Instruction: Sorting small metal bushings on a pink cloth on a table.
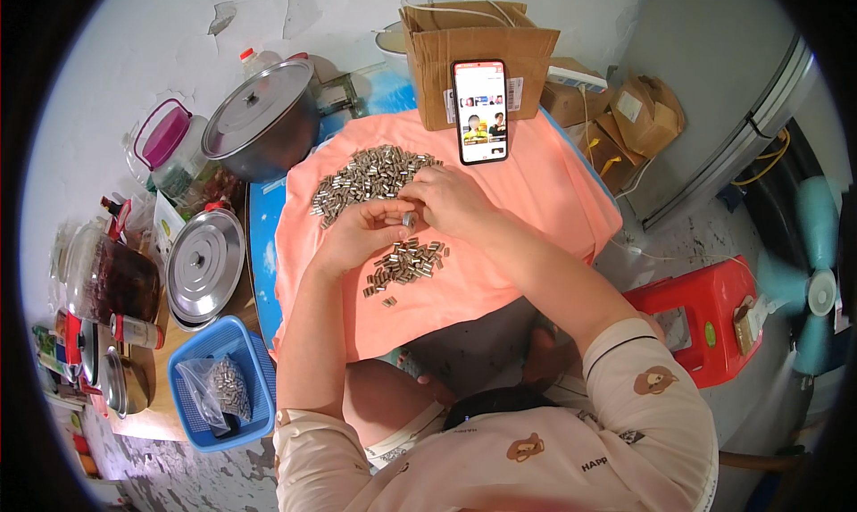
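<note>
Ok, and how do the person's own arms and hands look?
Left hand and right hand are gloveless; no watch shows. The short sleeves are pale cream; the right one has a brown bear-like print and a thin dark line near its hem.

A small, short, grey metallic cylinder is pinched in the left hand's grip. Beyond it, a large, dense heap of small, silvery-brown metallic cylinders lies tumbled at mixed angles on the salmon-pink fabric cloth. A smaller, looser heap of similar metallic cylinders lies nearer the body, a stray cylinder just beside it.
</note>
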Demonstrator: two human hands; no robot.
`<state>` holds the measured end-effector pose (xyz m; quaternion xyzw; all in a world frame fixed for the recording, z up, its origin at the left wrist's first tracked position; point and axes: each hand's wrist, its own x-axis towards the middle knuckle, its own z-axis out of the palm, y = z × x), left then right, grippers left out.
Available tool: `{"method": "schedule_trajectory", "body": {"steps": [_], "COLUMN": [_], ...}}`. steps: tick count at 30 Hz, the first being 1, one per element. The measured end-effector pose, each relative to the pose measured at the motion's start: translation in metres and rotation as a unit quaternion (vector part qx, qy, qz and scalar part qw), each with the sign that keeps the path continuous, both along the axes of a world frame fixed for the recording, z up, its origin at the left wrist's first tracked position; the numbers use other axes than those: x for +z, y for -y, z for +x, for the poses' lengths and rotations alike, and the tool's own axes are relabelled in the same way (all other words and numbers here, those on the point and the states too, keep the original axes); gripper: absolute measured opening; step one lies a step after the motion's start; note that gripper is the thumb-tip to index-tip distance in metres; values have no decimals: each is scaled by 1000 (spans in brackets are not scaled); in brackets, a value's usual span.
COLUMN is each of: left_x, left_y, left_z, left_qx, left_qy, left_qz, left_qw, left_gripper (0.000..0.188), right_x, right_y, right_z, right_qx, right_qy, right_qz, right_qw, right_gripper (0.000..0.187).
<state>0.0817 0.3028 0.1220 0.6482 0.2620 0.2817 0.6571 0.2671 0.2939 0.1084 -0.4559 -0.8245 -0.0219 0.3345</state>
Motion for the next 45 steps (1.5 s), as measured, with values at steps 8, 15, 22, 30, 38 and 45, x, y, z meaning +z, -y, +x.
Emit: {"method": "schedule_trajectory", "body": {"steps": [8,15,22,30,38,45], "left_x": [0,-6,-9,-11,-10,-2], "left_y": [-4,-8,-16,-16,-12,-9], "left_z": [0,-3,-1,2,1,3], "left_qx": [34,19,81,74,96,70], "left_qy": [-38,-15,51,74,45,15], "left_qz": [1,4,20,-6,35,-9], "left_qw": [999,1000,995,994,994,997], "left_gripper": [26,27,30,31,31,29], "right_x": [3,3,-6,2,12,-6], "right_y": [0,1,-7,4,14,2], "right_z": [-4,-8,1,-3,-12,-1], "right_qx": [-35,-30,21,82,23,111], "right_qy": [-2,12,-346,-330,-152,-367], "right_qz": [-71,-44,-166,-182,-7,-222], "right_qw": [997,998,923,922,988,897], "right_gripper": [16,18,6,7,6,8]}}
